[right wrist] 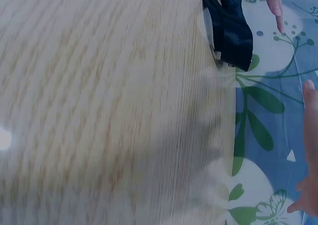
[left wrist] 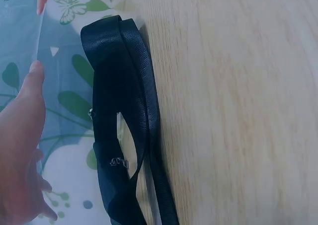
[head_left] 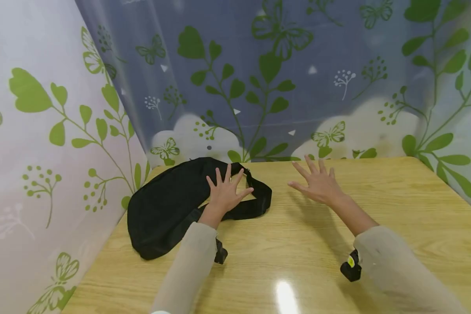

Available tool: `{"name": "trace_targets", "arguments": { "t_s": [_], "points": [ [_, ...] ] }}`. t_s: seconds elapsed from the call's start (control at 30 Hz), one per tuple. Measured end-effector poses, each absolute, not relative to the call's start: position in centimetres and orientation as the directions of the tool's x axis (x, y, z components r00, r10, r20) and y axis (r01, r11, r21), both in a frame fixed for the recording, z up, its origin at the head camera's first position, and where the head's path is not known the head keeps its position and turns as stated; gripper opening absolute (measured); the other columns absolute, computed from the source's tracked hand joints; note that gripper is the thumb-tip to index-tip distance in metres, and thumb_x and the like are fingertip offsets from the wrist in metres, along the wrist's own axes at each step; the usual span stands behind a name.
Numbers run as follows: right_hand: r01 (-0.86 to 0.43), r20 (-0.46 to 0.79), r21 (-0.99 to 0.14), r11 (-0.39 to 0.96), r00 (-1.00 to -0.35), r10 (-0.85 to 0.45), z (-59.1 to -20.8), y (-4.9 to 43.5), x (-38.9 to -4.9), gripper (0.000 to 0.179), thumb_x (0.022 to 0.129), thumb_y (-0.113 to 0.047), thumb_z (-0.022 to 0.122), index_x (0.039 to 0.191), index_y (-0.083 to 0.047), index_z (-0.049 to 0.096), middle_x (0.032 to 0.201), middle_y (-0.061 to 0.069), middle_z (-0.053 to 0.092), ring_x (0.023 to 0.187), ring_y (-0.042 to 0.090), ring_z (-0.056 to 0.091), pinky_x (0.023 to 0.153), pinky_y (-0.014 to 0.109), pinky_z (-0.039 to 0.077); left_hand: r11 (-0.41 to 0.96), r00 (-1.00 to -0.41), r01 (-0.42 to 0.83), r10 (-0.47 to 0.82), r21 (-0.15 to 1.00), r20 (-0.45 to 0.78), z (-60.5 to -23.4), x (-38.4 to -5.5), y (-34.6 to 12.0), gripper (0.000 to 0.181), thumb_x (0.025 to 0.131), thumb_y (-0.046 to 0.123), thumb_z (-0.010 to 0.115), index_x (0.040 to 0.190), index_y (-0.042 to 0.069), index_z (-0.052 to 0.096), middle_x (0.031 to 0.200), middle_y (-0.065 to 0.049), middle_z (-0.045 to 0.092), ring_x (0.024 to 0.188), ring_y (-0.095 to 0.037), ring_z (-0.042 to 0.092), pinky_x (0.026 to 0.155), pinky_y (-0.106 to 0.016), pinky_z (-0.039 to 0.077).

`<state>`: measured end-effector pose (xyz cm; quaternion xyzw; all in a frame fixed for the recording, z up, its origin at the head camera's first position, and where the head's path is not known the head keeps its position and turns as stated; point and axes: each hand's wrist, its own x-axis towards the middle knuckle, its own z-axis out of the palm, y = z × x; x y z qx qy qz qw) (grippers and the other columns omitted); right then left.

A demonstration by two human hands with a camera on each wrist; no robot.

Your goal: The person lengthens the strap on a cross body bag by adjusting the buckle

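A black bag (head_left: 168, 205) lies on the left half of the wooden table, its wide strap (head_left: 263, 200) looped out to the right. My left hand (head_left: 224, 194) is held over the bag's right side with its fingers spread, and it grips nothing. In the left wrist view the strap (left wrist: 112, 76) runs down beside that hand (left wrist: 22, 145), with small metal fittings on it. To the right of the strap, my right hand (head_left: 318, 185) hovers above the table, fingers spread wide and holding nothing. The right wrist view shows the strap's end (right wrist: 233, 41) near the table's far edge.
The light wooden table (head_left: 282, 244) reaches back to a curtain (head_left: 235, 78) printed with leaves and butterflies, which also hangs along the left and right. A small black device (head_left: 351, 267) is worn under each wrist. Light glares off the table's front.
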<state>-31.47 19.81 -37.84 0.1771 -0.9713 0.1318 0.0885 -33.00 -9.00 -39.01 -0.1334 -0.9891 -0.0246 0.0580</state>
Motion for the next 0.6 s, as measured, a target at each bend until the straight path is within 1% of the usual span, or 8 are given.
{"name": "trace_targets", "arguments": {
  "t_s": [0.17, 0.23, 0.4, 0.47, 0.6],
  "points": [
    [-0.396, 0.24, -0.239, 0.887, -0.909, -0.341, -38.3, 18.5, -31.7, 0.073, 0.089, -0.062, 0.037, 0.147, -0.02, 0.022, 0.15, 0.019, 0.004, 0.129, 0.052, 0.001, 0.091, 0.072, 0.005, 0.967, -0.959, 0.255, 0.25, 0.025, 0.132, -39.3, -32.7, -9.4, 0.076, 0.084, 0.072, 0.027, 0.148, 0.033, 0.012, 0.152, -0.008, -0.005, 0.133, -0.042, -0.006, 0.098, -0.064, 0.001],
    [-0.401, 0.235, -0.243, 0.883, -0.908, -0.347, -38.4, 17.8, -31.8, 0.073, 0.089, -0.062, 0.038, 0.147, -0.02, 0.022, 0.151, 0.017, 0.004, 0.129, 0.052, 0.0, 0.091, 0.071, 0.005, 0.967, -0.959, 0.253, 0.247, 0.024, 0.139, -39.5, -32.4, -9.7, 0.076, 0.084, 0.071, 0.028, 0.148, 0.032, 0.014, 0.152, -0.008, -0.004, 0.133, -0.042, -0.006, 0.098, -0.064, 0.001],
    [-0.404, 0.2, -0.253, 0.879, -0.911, -0.361, -38.8, 15.7, -31.9, 0.073, 0.089, -0.06, 0.042, 0.147, -0.021, 0.022, 0.151, 0.014, 0.003, 0.131, 0.049, -0.001, 0.094, 0.069, 0.004, 0.971, -0.964, 0.236, 0.229, 0.042, 0.138, -39.9, -31.7, -11.0, 0.075, 0.086, 0.07, 0.028, 0.148, 0.031, 0.01, 0.151, -0.009, -0.007, 0.132, -0.043, -0.008, 0.097, -0.065, -0.001],
    [-0.414, 0.197, -0.257, 0.873, -0.907, -0.371, -38.9, 14.8, -31.9, 0.074, 0.088, -0.06, 0.043, 0.147, -0.022, 0.023, 0.151, 0.015, 0.004, 0.131, 0.049, 0.001, 0.094, 0.069, 0.004, 0.974, -0.968, 0.218, 0.207, 0.067, 0.144, -39.9, -31.3, -11.7, 0.076, 0.086, 0.07, 0.029, 0.148, 0.031, 0.01, 0.151, -0.009, -0.007, 0.132, -0.043, -0.008, 0.097, -0.065, -0.002],
    [-0.428, 0.183, -0.266, 0.864, -0.902, -0.39, -39.4, 13.0, -32.0, 0.074, 0.088, -0.061, 0.044, 0.148, -0.024, 0.021, 0.151, 0.013, 0.004, 0.131, 0.048, 0.001, 0.096, 0.067, 0.004, 0.974, -0.97, 0.185, 0.159, 0.134, 0.181, -40.0, -30.1, -13.7, 0.075, 0.087, 0.067, 0.034, 0.148, 0.028, 0.012, 0.151, -0.012, -0.004, 0.132, -0.045, -0.006, 0.096, -0.067, -0.001]
  ]
}}
